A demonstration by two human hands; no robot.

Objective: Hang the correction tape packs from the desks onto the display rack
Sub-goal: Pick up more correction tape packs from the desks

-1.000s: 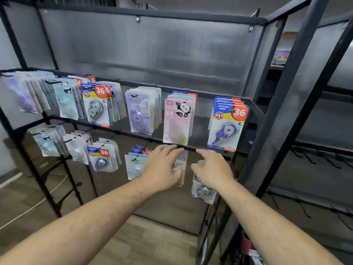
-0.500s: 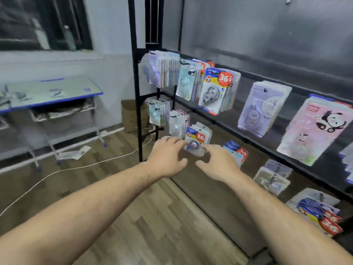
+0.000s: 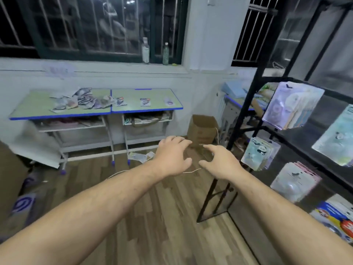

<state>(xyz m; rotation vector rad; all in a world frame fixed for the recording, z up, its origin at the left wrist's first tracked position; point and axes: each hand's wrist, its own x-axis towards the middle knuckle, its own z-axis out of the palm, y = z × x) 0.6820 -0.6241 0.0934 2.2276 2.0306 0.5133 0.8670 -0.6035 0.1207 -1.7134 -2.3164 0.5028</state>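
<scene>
Held left hand (image 3: pixel 172 155) and right hand (image 3: pixel 219 163) empty, loosely spread, short of the desks (image 3: pixel 32 106). Judged packs (image 3: pixel 84 100) atop them light, stiff, slick; best pinched at card edges.

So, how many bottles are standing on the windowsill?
2. A clear bottle stands on the windowsill, and a greenish bottle is just to its right. Both are upright in front of the barred window. No others show, and nothing there seems to hide one.
</scene>
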